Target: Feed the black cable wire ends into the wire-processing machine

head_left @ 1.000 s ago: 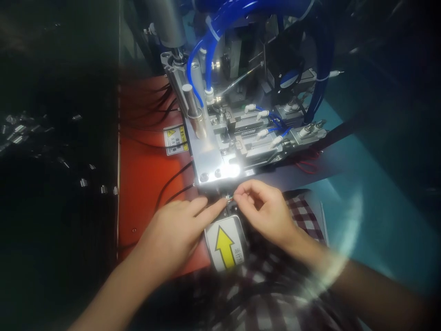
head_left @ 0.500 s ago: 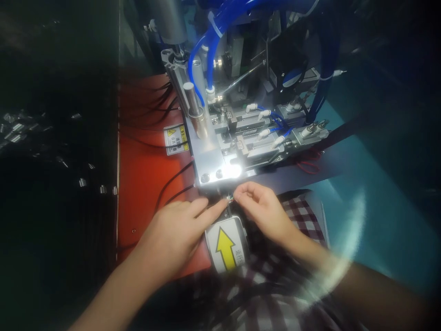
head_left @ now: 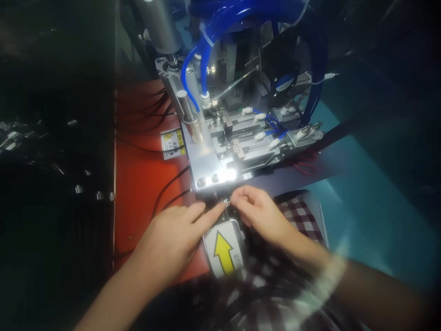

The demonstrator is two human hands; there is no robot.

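A small shiny metal piece [head_left: 226,202] sits at the front of the machine, too small and blurred to name. My left hand [head_left: 175,232] reaches in from the left with its index finger stretched out, the tip at the piece. Its other fingers are partly hidden underneath. From the other side my right hand [head_left: 260,209] comes close, thumb and index finger pinched together right beside the piece. What lies in the pinch is hidden. Just below is a white plate with a yellow arrow [head_left: 223,250].
Above the hands stands the metal machine head [head_left: 206,156], with blue air hoses [head_left: 204,64] and small cylinders [head_left: 255,138]. A warning label [head_left: 173,143] lies on the orange base [head_left: 138,197]. Loose shiny metal pieces [head_left: 14,135] lie scattered on the dark surface at left.
The whole view has shifted slightly, so the machine appears a little further left and lower. Both hands keep nearly the same pose at the small piece.
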